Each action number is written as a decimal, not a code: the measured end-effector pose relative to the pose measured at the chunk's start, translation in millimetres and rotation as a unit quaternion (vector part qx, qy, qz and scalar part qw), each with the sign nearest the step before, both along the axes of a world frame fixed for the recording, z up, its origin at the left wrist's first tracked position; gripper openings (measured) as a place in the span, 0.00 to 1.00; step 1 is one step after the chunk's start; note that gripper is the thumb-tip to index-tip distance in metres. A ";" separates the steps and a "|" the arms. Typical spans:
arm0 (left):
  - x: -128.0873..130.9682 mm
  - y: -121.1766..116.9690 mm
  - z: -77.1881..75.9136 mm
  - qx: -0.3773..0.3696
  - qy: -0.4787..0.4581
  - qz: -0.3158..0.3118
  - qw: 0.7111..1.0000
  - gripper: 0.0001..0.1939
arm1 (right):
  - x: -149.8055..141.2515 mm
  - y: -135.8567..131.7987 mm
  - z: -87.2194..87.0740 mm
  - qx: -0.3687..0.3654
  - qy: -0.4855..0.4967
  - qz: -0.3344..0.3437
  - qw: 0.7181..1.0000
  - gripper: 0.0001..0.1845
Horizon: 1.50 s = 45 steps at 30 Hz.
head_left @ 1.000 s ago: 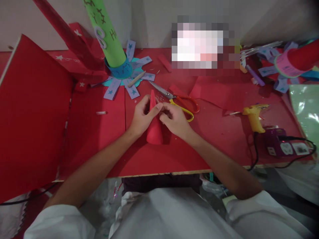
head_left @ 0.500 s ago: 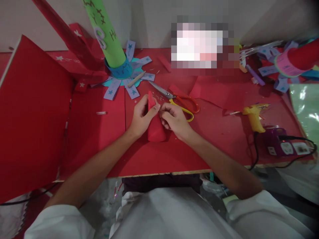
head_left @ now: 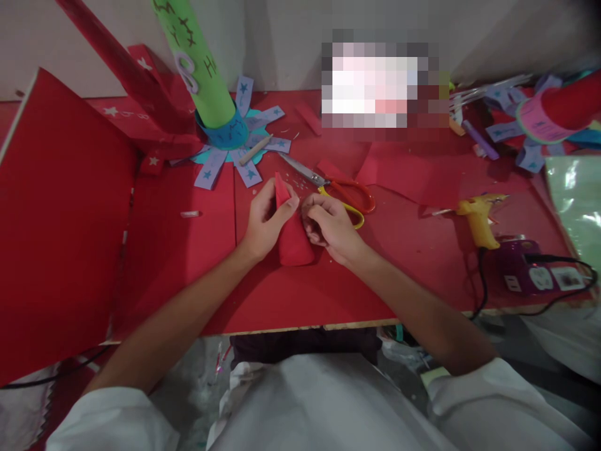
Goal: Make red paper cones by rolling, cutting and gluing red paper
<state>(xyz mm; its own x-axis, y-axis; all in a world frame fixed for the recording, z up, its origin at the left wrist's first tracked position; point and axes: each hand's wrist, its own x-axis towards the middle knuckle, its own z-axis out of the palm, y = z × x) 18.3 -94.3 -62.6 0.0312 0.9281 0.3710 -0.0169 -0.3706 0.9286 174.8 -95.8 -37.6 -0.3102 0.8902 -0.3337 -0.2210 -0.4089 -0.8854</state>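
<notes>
A red cone, rolled from a sheet of foam or paper, leans with its narrow tip up and its wide end toward me. My left hand is closed around its upper part, thumb pressed on the front. At the cone's right side is my right hand, fingers curled in; whatever they pinch, if anything, is hidden. Whether those fingertips touch the cone I cannot tell. Just beyond my right hand lies a pair of scissors with one orange and one yellow handle, its blades pointing away to the left.
A yellow glue gun and a purple power adapter with a black cord sit at right. A green tube with lilac star-marked strips stands at back left. A red panel rises at left. Red sheet pieces lie farther back.
The cone's tip has tilted left and its wide end has shifted right. My right fingers have come away from my left thumb and curled lower beside the cone. My left hand keeps its grip.
</notes>
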 end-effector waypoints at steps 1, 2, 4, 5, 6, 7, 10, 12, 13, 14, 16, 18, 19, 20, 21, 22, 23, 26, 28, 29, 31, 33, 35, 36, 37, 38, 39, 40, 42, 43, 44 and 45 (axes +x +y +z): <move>-0.2 -0.2 0.2 -0.002 -0.003 0.001 1.000 0.18 | 1.2 0.9 0.2 0.000 0.000 -0.008 1.000 0.07; -0.4 -0.2 0.3 -0.004 -0.009 0.000 1.000 0.18 | 2.9 1.9 0.8 0.000 -0.001 -0.019 1.000 0.07; -1.0 0.4 0.6 -0.008 -0.019 -0.006 1.000 0.17 | 6.8 3.6 3.0 0.010 -0.002 -0.046 0.999 0.08; -1.3 0.9 0.5 -0.010 -0.022 -0.011 1.000 0.17 | 8.8 4.1 4.5 0.023 -0.003 -0.056 0.998 0.09; -1.6 1.5 0.3 -0.014 -0.021 -0.014 1.000 0.17 | 10.6 4.4 6.1 0.042 -0.004 -0.063 0.997 0.10; -2.0 2.1 -0.2 -0.020 -0.016 -0.016 1.000 0.17 | 12.0 4.3 7.4 0.065 -0.006 -0.066 0.996 0.12; -3.2 4.3 -3.6 -0.040 -0.003 -0.017 0.999 0.20 | 13.9 2.9 8.5 0.123 -0.020 -0.062 0.990 0.17; -4.2 5.9 -6.9 -0.044 -0.006 -0.021 0.999 0.22 | 14.0 1.8 6.2 0.145 -0.032 -0.055 0.987 0.22; -4.8 6.7 -8.5 -0.045 -0.011 -0.026 0.999 0.22 | 14.0 1.4 4.4 0.156 -0.037 -0.052 0.986 0.24; -5.3 7.6 -9.8 -0.046 -0.017 -0.031 0.998 0.23 | 14.1 1.1 2.5 0.167 -0.040 -0.048 0.984 0.26; -6.0 9.0 -11.2 -0.048 -0.030 -0.037 0.998 0.23 | 14.7 1.0 -0.8 0.192 -0.049 -0.043 0.979 0.28; -6.2 9.7 -10.6 -0.047 -0.041 -0.038 0.997 0.22 | 15.6 1.5 -3.0 0.221 -0.063 -0.043 0.972 0.29; -6.1 9.6 -9.8 -0.048 -0.046 -0.039 0.997 0.21 | 16.3 2.0 -3.8 0.235 -0.072 -0.047 0.968 0.28; -5.9 9.3 -8.9 -0.052 -0.049 -0.042 0.997 0.21 | 16.9 2.6 -4.5 0.248 -0.081 -0.050 0.964 0.27; -5.7 8.9 -8.0 -0.058 -0.051 -0.047 0.996 0.21 | 17.5 3.2 -5.2 0.257 -0.087 -0.053 0.961 0.24; -5.5 8.4 -7.2 -0.064 -0.053 -0.054 0.995 0.21 | 18.0 3.8 -5.9 0.263 -0.091 -0.052 0.959 0.21; -5.3 8.0 -6.7 -0.069 -0.054 -0.061 0.994 0.21 | 18.5 4.3 -6.7 0.266 -0.094 -0.049 0.958 0.18; -5.2 7.4 -6.9 -0.065 -0.056 -0.064 0.994 0.20 | 19.2 4.9 -9.1 0.289 -0.103 -0.041 0.951 0.12; -5.6 7.9 -8.1 -0.056 -0.054 -0.052 0.996 0.18 | 19.4 4.6 -10.6 0.305 -0.120 -0.032 0.944 0.10; -5.8 8.3 -8.8 -0.053 -0.053 -0.046 0.996 0.18 | 19.5 4.3 -11.3 0.306 -0.127 -0.019 0.943 0.10; -6.4 9.2 -9.8 -0.056 -0.054 -0.039 0.996 0.18 | 19.7 4.0 -12.8 0.289 -0.126 0.023 0.949 0.13; -6.9 9.8 -9.7 -0.064 -0.065 -0.029 0.995 0.18 | 20.0 3.8 -13.7 0.263 -0.100 0.066 0.957 0.20; -7.4 9.6 -8.3 -0.076 -0.082 -0.021 0.994 0.18 | 20.0 3.6 -13.6 0.237 -0.061 0.104 0.964 0.27; -7.6 9.2 -7.2 -0.085 -0.090 -0.021 0.992 0.18 | 19.8 3.3 -12.8 0.224 -0.042 0.120 0.966 0.31; -7.8 8.6 -5.9 -0.096 -0.096 -0.025 0.990 0.19 | 19.3 2.9 -11.7 0.212 -0.026 0.133 0.968 0.33; -8.0 8.0 -4.7 -0.109 -0.097 -0.035 0.989 0.19 | 18.7 2.4 -10.3 0.201 -0.013 0.143 0.969 0.35; -8.1 7.5 -3.8 -0.122 -0.092 -0.048 0.987 0.19 | 18.0 1.8 -8.8 0.190 -0.003 0.149 0.970 0.37; -8.1 7.3 -3.4 -0.130 -0.082 -0.060 0.986 0.19 | 17.2 1.1 -7.3 0.180 0.005 0.152 0.972 0.38; -8.2 7.8 -3.9 -0.116 -0.044 -0.061 0.990 0.20 | 16.3 0.3 -5.8 0.162 0.015 0.152 0.975 0.40; -8.3 8.4 -4.7 -0.092 -0.021 -0.041 0.995 0.20 | 16.2 0.3 -6.0 0.156 0.012 0.148 0.976 0.41; -8.4 8.8 -5.4 -0.063 0.004 -0.008 0.998 0.20 | 16.5 0.5 -6.9 0.158 0.001 0.140 0.978 0.42; -8.5 8.9 -5.8 -0.033 0.029 0.034 0.998 0.20 | 17.2 1.0 -8.4 0.168 -0.022 0.122 0.978 0.41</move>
